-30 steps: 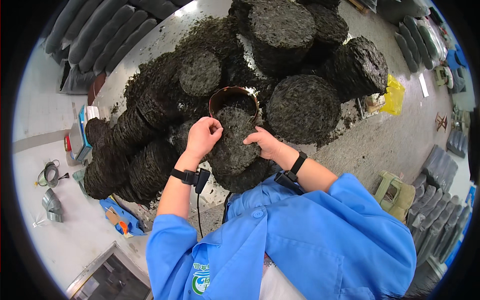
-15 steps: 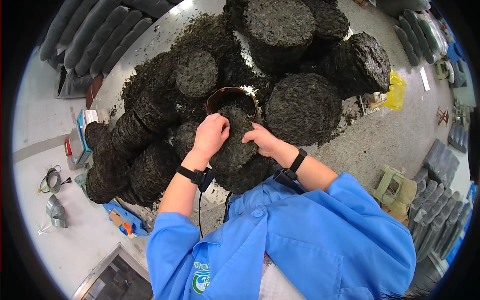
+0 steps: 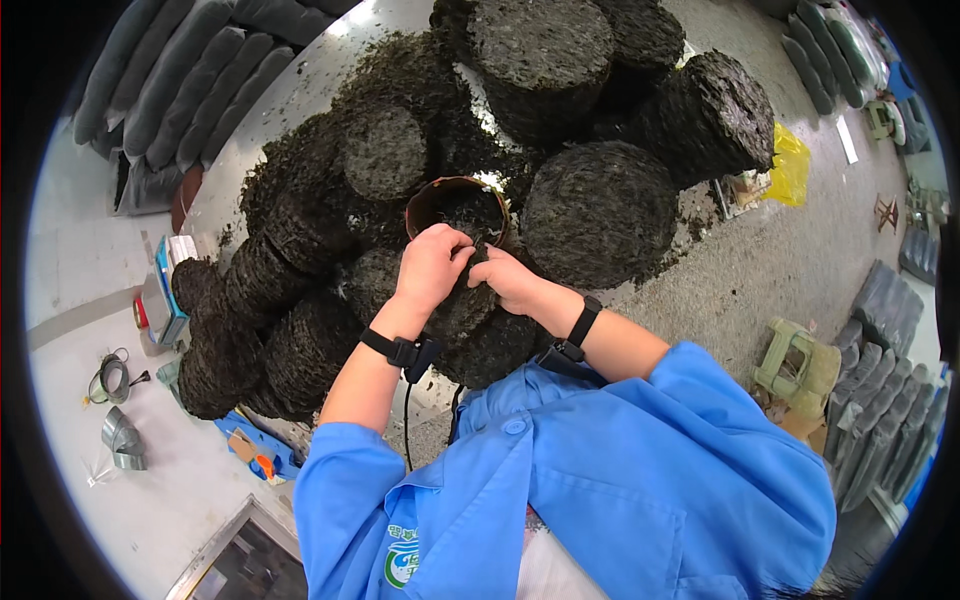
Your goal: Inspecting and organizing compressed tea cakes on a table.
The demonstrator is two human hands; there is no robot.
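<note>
My left hand point(image 3: 432, 266) and my right hand point(image 3: 512, 281) are close together over a round cake of dark dried seaweed point(image 3: 462, 312). The fingers of both hands are bent and pinched at the cake's far edge, on dark seaweed mostly hidden by the fingers. Just beyond them is a round brown open-topped container point(image 3: 413, 212) with dark flakes inside. To the left of it stands a smaller round seaweed cake point(image 3: 386, 153). A wide one point(image 3: 600, 214) is on the right.
Stacked seaweed rolls point(image 3: 268, 280) lie at the left, and tall cakes point(image 3: 540, 45) at the back. Loose flakes cover the metal table point(image 3: 318, 85). A yellow plastic bag point(image 3: 789, 165) hangs at the right. A green stool point(image 3: 790, 362) stands on the floor, near dark filled bags point(image 3: 885, 420).
Both hands have drawn closer together, the right one shifting left and the left one slightly right. Their fingers now meet near the container's near rim. The view has shifted slightly.
</note>
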